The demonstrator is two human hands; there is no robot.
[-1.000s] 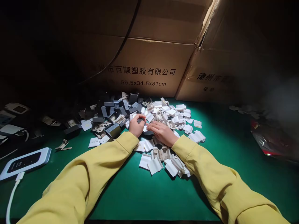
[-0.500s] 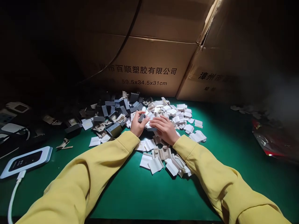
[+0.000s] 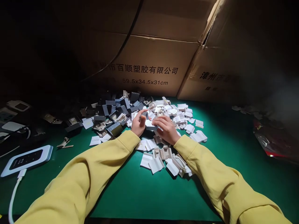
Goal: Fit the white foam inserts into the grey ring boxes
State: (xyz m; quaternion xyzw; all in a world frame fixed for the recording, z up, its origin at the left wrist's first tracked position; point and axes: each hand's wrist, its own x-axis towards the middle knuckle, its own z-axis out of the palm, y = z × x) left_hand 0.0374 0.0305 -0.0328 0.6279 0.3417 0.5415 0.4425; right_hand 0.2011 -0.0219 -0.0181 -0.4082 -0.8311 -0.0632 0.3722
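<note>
My left hand (image 3: 139, 123) and my right hand (image 3: 166, 128) meet over a heap of small parts on a green mat (image 3: 140, 189). Between their fingertips they hold a small dark box with a white insert (image 3: 149, 124). Both hands have curled fingers pinching it from either side. White folded card inserts (image 3: 163, 158) lie in a pile under and to the right of the hands. Small dark grey boxes (image 3: 114, 110) are heaped to the left and behind. Both sleeves are yellow.
Two large cardboard cartons (image 3: 149, 59) with printed text stand behind the heap, the right one (image 3: 221, 77) angled. A white-edged device (image 3: 26, 158) with a white cable (image 3: 12, 196) lies at left. A shiny plastic bag (image 3: 273, 140) sits at right.
The hands lifted slightly and drew together on the small box; my right hand went from lying flat over the pile to curled fingers gripping the box.
</note>
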